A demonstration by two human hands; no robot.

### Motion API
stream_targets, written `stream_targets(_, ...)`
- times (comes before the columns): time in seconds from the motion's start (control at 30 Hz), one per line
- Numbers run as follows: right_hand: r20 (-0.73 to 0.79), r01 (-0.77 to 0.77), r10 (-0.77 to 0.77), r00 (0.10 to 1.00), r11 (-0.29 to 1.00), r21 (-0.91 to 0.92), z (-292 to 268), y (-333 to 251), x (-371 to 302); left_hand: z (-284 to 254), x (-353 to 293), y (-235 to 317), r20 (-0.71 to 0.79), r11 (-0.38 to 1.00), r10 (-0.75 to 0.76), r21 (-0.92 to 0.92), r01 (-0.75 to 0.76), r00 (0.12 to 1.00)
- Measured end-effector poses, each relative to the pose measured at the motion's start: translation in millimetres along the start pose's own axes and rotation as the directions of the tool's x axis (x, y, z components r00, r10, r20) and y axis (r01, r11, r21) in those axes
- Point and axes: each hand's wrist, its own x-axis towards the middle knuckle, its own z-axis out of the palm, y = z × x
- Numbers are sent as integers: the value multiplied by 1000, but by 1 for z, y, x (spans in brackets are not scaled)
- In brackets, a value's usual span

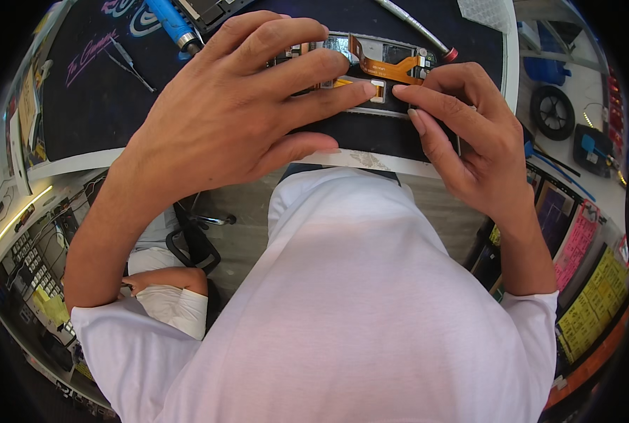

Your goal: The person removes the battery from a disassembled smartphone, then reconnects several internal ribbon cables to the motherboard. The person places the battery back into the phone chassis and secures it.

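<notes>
An opened smartphone (371, 53) lies on the black mat, its inner parts exposed. An orange flex cable (392, 70) curves over its right part. My left hand (244, 99) spreads over the phone's left part with the fingers apart. Its index fingertip touches a small connector piece (378, 91) with an orange strip. At the phone's near right edge, the thumb and index finger of my right hand (469, 130) close around the rim, the other fingers curled. My left hand hides much of the phone's left side.
Beyond the phone lies a screwdriver (416, 29) with a red end. Tweezers (131, 67) and a blue cylindrical tool (172, 27) are at the left. A white bench edge (364, 161) runs in front. Another person's arm (170, 278) shows at lower left.
</notes>
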Motion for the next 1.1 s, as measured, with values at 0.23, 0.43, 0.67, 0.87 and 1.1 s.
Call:
stream_targets(0.23, 35, 9, -9, 999, 1000, 22, -3, -1, 0, 1, 3, 2, 10, 999, 0, 50, 0, 1000)
stream_targets(0.43, 55, 27, -27, 998, 1000, -6, -4, 0, 2, 1, 3, 2, -6, 999, 6, 31, -6, 1000)
stream_targets(0.67, 67, 25, -26, 997, 1000, 3, -3, 0, 4, 4, 6, 4, -41, 998, 2, 61, 0, 999)
stream_targets(0.87, 81, 55, -54, 995, 998, -19, -4, 0, 7, 3, 6, 3, -40, 1000, -5, 22, 6, 999)
stream_targets(1.1, 89, 86, -78, 993, 992, -89, -4, -2, 8, 3, 3, -1, -44, 992, -14, -126, 9, 999)
